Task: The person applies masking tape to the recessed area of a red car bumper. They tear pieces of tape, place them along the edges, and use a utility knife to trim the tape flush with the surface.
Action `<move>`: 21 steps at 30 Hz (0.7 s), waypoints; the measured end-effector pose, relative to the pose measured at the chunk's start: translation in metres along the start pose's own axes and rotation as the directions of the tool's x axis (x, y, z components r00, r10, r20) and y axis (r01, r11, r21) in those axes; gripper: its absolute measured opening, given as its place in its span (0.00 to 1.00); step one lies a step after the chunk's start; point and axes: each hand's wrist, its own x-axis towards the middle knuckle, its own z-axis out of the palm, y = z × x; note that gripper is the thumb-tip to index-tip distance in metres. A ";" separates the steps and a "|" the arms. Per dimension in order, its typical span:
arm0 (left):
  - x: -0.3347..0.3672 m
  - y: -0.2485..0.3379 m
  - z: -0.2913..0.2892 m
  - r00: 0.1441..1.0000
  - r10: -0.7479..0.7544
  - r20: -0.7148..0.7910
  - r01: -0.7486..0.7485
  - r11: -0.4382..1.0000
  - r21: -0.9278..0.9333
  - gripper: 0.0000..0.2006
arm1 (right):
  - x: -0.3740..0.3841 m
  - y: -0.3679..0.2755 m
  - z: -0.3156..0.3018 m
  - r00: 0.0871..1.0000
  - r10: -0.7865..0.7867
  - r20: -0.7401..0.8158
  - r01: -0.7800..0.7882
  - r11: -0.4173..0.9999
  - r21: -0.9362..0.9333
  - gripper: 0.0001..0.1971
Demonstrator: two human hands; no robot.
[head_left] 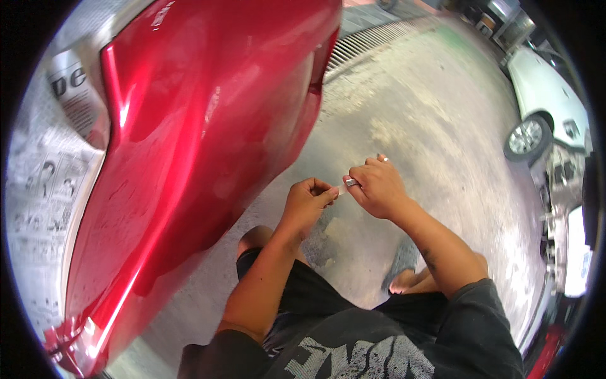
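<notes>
My left hand (pixel 308 203) has its thumb and fingertips pinched on one end of a small whitish strip (pixel 342 189). At the strip's other end, my right hand (pixel 377 186) is closed in a fist, with shiny rings on its fingers. The hands are close together in front of my body, above the floor. Most of the strip is hidden by the fingers, so its exact kind does not show. To the left of my hands stands a glossy red car body panel (pixel 208 139), which neither hand touches.
Printed newspaper (pixel 44 208) covers the area along the panel's left edge. A metal floor grate (pixel 369 45) crosses the concrete floor (pixel 429 120) beyond the panel. A white car (pixel 546 91) stands at the far right, with more vehicle parts along the right rim.
</notes>
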 end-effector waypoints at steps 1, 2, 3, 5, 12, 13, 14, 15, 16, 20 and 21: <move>0.005 0.001 -0.001 0.999 0.019 -0.051 -0.018 0.999 0.027 0.07 | 0.009 0.005 0.007 1.000 -0.015 -0.020 0.015 1.000 0.022 0.15; 0.009 0.002 -0.003 0.994 0.038 -0.105 -0.032 0.998 0.055 0.08 | 0.022 0.018 0.029 0.994 0.005 -0.108 -0.003 1.000 0.016 0.15; 0.014 0.004 0.000 0.970 0.116 -0.213 -0.070 0.974 0.215 0.09 | 0.033 0.043 0.064 0.980 0.038 -0.194 -0.037 0.999 0.011 0.15; 0.017 0.007 0.003 0.877 0.288 -0.386 -0.050 0.851 0.522 0.12 | 0.046 0.086 0.106 0.959 0.217 -0.184 -0.217 0.976 0.020 0.11; -0.021 0.008 0.002 0.943 0.090 -0.319 0.110 0.823 0.558 0.09 | 0.045 0.121 0.268 0.990 -0.129 -0.052 0.133 0.988 0.076 0.10; -0.022 0.010 0.005 0.929 0.145 -0.340 0.072 0.831 0.552 0.09 | 0.039 0.115 0.284 0.974 -0.226 -0.014 0.227 0.972 0.063 0.10; -0.024 0.015 0.009 0.910 0.200 -0.364 0.037 0.834 0.550 0.08 | 0.030 0.108 0.299 0.946 -0.322 0.021 0.321 0.945 0.056 0.10; -0.028 0.021 0.013 0.892 0.222 -0.393 0.021 0.849 0.527 0.08 | 0.017 0.101 0.313 0.917 -0.391 0.071 0.388 0.920 0.054 0.11; -0.031 0.028 0.018 0.873 0.248 -0.421 -0.001 0.863 0.505 0.07 | 0.007 0.096 0.323 0.881 -0.459 0.117 0.456 0.889 0.048 0.11; -0.035 0.044 0.041 0.831 0.325 -0.451 -0.045 0.848 0.527 0.06 | -0.011 0.092 0.336 0.828 -0.560 0.038 0.552 0.825 0.120 0.12; -0.038 0.041 0.046 0.804 0.347 -0.483 -0.097 0.877 0.470 0.05 | -0.003 0.091 0.334 0.836 -0.549 -0.023 0.543 0.820 0.183 0.12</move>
